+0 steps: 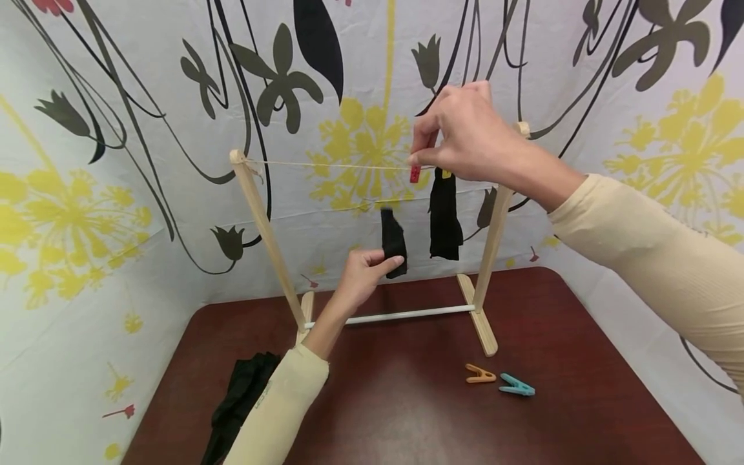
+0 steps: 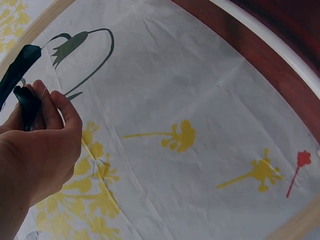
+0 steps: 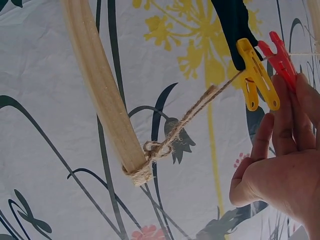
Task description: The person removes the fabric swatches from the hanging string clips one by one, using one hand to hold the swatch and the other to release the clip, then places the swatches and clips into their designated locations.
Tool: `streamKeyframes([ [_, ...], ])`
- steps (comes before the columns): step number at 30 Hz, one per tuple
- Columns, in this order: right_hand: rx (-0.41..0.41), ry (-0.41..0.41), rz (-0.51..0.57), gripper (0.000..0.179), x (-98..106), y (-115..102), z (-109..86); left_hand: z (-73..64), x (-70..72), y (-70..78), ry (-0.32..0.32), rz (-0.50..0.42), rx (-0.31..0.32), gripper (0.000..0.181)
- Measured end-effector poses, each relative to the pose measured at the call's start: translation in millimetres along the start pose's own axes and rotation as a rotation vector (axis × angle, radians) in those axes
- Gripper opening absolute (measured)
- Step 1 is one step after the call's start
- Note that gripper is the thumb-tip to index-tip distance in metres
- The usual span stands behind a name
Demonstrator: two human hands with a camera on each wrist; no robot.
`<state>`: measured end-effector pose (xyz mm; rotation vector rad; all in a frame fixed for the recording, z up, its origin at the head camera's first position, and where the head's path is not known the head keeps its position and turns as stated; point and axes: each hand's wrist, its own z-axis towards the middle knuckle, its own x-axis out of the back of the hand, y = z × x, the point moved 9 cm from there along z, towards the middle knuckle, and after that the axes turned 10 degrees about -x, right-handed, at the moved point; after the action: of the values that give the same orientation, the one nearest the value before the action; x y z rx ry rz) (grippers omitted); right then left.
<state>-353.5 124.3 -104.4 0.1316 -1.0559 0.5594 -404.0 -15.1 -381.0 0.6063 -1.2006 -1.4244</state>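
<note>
My right hand (image 1: pixel 465 132) pinches a red clothespin (image 3: pixel 280 62) at the string line (image 1: pixel 343 165). Beside it, a yellow clothespin (image 3: pixel 256 75) clips a black cloth (image 1: pixel 444 216) that hangs down from the line. Lower and to the left, my left hand (image 1: pixel 363 274) grips another strip of black cloth (image 1: pixel 394 242) between thumb and fingers, below the string and apart from it. In the left wrist view, part of that cloth sticks out past the left hand (image 2: pixel 45 145).
A wooden frame with a left post (image 1: pixel 264 232), a right post (image 1: pixel 494 245) and a white bottom bar (image 1: pixel 413 315) stands on the dark red table (image 1: pixel 407 400). An orange clothespin (image 1: pixel 480 374) and a blue clothespin (image 1: pixel 516 385) lie front right. Black fabric (image 1: pixel 241 394) is heaped front left.
</note>
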Motion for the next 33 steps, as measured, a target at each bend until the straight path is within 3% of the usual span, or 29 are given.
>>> streamKeyframes([
  [7, -0.019, 0.027, 0.012, 0.016, 5.0, -0.2, 0.2, -12.0, 12.1, -3.1, -0.007, 0.067, 0.005, 0.025],
  [14, -0.021, 0.061, 0.008, 0.013, 10.3, -0.5, -2.0, -24.4, 24.8, -0.1, -0.009, 0.051, -0.031, 0.036],
  [18, -0.008, 0.100, 0.010, 0.014, 14.1, -1.3, -3.4, -30.3, 36.5, 2.4, 0.020, 0.058, -0.041, 0.029],
  [23, -0.015, 0.156, 0.013, 0.012, 18.6, 0.9, -7.5, -37.1, 49.6, 2.1, 0.035, 0.097, -0.024, 0.023],
  [33, 0.016, 0.297, 0.069, 0.016, 33.0, 7.8, -23.2, -59.3, 68.3, -1.1, -0.010, 0.093, 0.026, 0.029],
])
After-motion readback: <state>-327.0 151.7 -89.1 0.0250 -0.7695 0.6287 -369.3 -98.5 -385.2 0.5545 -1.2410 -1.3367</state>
